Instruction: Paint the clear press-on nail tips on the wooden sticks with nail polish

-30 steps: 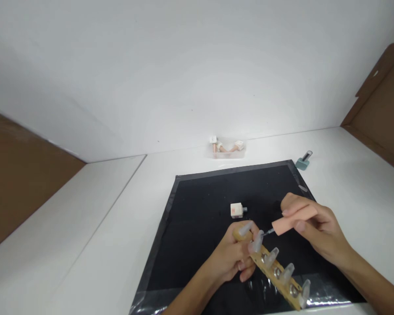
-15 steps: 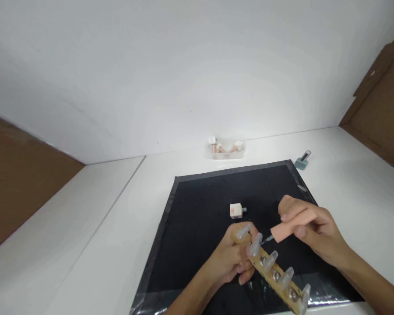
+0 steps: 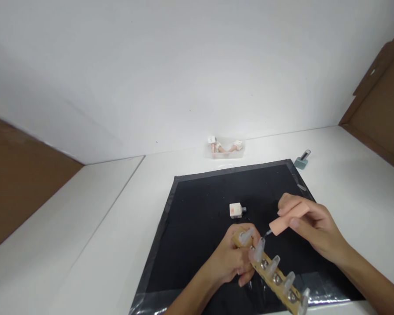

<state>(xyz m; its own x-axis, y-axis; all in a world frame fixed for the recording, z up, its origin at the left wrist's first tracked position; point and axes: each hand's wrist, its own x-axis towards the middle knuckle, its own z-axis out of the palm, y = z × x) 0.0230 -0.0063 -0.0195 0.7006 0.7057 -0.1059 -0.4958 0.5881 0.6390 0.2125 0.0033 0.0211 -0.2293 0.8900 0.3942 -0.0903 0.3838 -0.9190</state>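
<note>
My left hand is closed around the upper end of a yellowish nail tip display stand, a strip tilted down to the right. Several clear false nail tips stand up from it on round metal pieces. In my right hand is a peach nail polish brush, held by its cap between thumb and fingers. Its bristles meet the upper part of the second false nail, close to my left fingers. Beyond my left hand, a white nail polish bottle lies uncapped on its side, neck to the right.
A black mat with taped edges covers the white table. At the wall stands a clear tray with several white and peach bottles. A teal-based object and a loose nail tip are at the right.
The brush has shifted slightly up and left, its tip moving from the lower side of the second false nail toward its upper end. The display stand has shifted slightly.
</note>
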